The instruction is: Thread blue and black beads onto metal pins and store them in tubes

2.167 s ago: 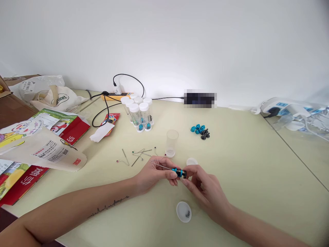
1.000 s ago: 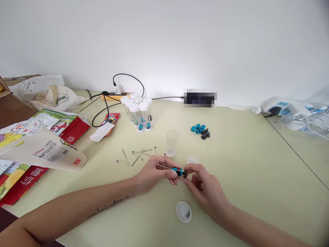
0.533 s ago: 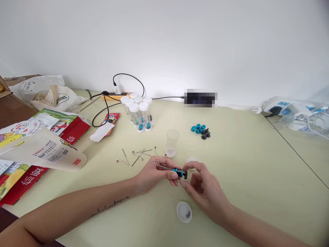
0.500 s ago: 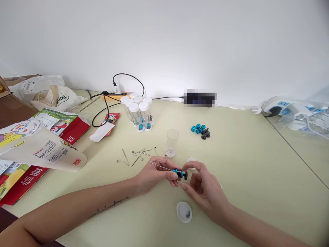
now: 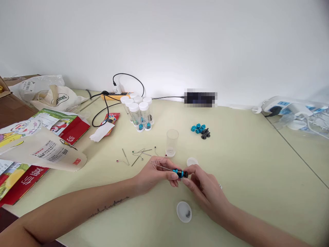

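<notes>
My left hand (image 5: 160, 173) is closed on a small blue-and-black fitting (image 5: 180, 173), pinching its blue end between thumb and fingers. A thin bent metal wire (image 5: 159, 164) runs back from the fitting over the fingers and ends in a small red tip. At the other end, the thumb and forefinger of my right hand (image 5: 203, 183) close around the black round head. A clear tube (image 5: 172, 139) with a white base stands just behind my left hand. In front lies a white cap (image 5: 183, 211) holding several tiny dark pieces; another white cap (image 5: 192, 162) sits behind my right hand.
Several bent wires (image 5: 138, 156) lie left of the tube. Blue knobs (image 5: 198, 128) and black flanged pieces (image 5: 205, 133) are piled at back right. Capped tubes (image 5: 140, 115) stand near an orange power strip (image 5: 113, 97). A plastic bag (image 5: 59, 151) and red boxes (image 5: 74, 130) fill the left.
My right forefinger and thumb have closed in on the fitting's black head, which is pushed closer to the blue part. The left hand has stayed put.
</notes>
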Tool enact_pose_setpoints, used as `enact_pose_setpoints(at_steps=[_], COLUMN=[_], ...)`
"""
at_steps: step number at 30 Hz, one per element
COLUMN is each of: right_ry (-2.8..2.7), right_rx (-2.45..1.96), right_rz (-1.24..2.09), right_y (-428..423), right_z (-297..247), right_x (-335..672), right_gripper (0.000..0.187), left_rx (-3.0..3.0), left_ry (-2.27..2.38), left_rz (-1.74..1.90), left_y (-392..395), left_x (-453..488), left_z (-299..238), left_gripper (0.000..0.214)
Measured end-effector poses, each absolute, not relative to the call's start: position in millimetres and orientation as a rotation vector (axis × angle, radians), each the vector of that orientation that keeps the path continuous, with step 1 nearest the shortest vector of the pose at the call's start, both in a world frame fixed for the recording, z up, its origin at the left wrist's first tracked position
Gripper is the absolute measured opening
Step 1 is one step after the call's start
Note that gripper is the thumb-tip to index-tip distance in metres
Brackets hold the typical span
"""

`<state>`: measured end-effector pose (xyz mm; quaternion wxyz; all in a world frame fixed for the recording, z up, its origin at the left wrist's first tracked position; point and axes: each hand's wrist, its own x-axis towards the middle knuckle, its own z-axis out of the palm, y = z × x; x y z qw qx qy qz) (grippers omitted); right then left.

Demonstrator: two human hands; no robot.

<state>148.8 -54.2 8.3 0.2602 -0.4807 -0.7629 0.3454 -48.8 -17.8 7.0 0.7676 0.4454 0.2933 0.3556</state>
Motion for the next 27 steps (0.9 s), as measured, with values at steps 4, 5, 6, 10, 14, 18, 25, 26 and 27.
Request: enact_pose_setpoints(at_steps=[4, 5, 6, 10, 14, 18, 25, 26, 27], right_ry=[-2.098, -2.099, -2.095, -2.048, -2.022, -2.015, -2.055, -2.053, -2.050], right_rx=[-1.287, -1.285, -1.286, -1.290, -1.289, -1.294, -1.263, -1.268, -1.271], right_rz=[0.930, 0.926, 0.930, 0.941, 0.892, 0.904, 0.936, 0.932, 0.928], right_y=[-53.8, -53.8, -53.8, -53.9, -54.1, -55.2, -53.5, -53.1, -53.0], right_z=[12.0, 11.9, 11.4, 7.8, 4.7, 5.2, 10.1, 9.4, 8.3], right_x=[149.9, 150.0, 150.0, 149.2, 148.3, 149.3, 150.0, 149.9, 149.9], right_gripper=[0.020, 0.020, 0.019, 0.010, 0.008, 0.008, 0.019, 0.017, 0.014], left_rx=[0.966, 0.967, 0.970, 0.968, 0.957, 0.951, 0.957, 0.954, 0.950], left_ry=[0.624, 0.625, 0.627, 0.640, 0.648, 0.638, 0.617, 0.617, 0.619], left_rz=[0.762, 0.760, 0.761, 0.770, 0.781, 0.782, 0.767, 0.767, 0.768], left_y=[-18.2, -18.1, -17.9, -17.0, -16.0, -16.0, -17.2, -17.1, -16.9], left_x=[-48.1, -48.0, -48.0, -48.7, -49.1, -48.9, -48.8, -48.9, -48.9], left_z=[8.6, 8.5, 8.2, 5.8, 4.3, 5.0, 6.8, 6.6, 6.4], left_gripper=[0.016, 0.016, 0.016, 0.017, 0.018, 0.017, 0.015, 0.015, 0.015])
